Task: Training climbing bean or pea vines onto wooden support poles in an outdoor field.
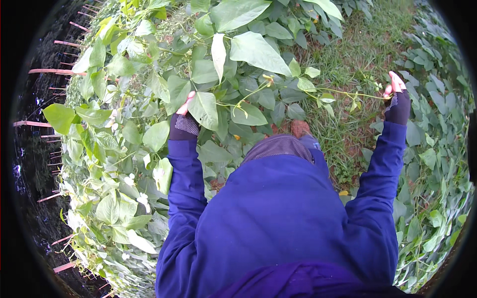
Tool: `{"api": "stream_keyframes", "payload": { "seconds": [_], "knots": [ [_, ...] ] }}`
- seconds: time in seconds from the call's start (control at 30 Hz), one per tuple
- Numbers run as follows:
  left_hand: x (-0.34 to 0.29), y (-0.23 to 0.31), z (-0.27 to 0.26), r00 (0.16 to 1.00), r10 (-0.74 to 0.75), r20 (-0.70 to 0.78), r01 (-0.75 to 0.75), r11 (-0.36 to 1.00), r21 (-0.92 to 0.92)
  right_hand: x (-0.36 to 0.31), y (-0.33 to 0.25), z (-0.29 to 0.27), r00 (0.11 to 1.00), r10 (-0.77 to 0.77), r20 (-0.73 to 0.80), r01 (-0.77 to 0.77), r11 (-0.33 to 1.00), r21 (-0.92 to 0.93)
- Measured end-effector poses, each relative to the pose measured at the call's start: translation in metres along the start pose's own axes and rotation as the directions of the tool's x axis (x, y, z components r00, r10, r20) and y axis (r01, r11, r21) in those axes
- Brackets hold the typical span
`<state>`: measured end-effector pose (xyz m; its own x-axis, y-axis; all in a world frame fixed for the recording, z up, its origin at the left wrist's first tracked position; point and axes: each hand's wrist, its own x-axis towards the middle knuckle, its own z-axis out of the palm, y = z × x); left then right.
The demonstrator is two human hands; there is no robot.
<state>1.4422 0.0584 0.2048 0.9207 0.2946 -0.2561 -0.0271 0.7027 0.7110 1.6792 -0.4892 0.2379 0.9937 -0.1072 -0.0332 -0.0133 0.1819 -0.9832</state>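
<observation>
The hands are wide apart: the right hand pinches a vine stretched across the grass; the left hand's grip among leaves I cannot tell. The vine seems drawn out, not yet detached or tied.

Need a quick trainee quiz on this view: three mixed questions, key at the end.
1. Which hand pinches the thin vine stretching across the grass?
2. True or false: the gloves cover all the fingertips.
3. Fill the gap: the left hand sits among green ____.

Key: 1. The right hand. 2. False: the dark gloves leave fingertips bare. 3. Leaves.
</observation>
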Motion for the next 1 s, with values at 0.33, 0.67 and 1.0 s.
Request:
{"api": "stream_keyframes", "payload": {
  "seconds": [0.33, 0.67, 1.0],
  "knots": [
    [-0.019, 0.062, 0.175, 0.828, 0.505, 0.244, -0.543, 0.613, 0.574, 0.086, -0.1, 0.188, 0.872, -0.124, 0.474, 0.1, 0.992, 0.074],
    [-0.09, 0.128, 0.163, 0.706, 0.704, 0.08, -0.558, 0.482, 0.675, 0.064, -0.108, 0.303, 0.671, 0.006, 0.742, -0.081, 0.995, 0.066],
    [-0.043, -0.003, 0.205, 0.931, 0.185, 0.315, -0.365, 0.445, 0.818, 0.069, -0.102, 0.364, 0.442, 0.003, 0.897, -0.076, 0.997, 0.034]
  ]
}}
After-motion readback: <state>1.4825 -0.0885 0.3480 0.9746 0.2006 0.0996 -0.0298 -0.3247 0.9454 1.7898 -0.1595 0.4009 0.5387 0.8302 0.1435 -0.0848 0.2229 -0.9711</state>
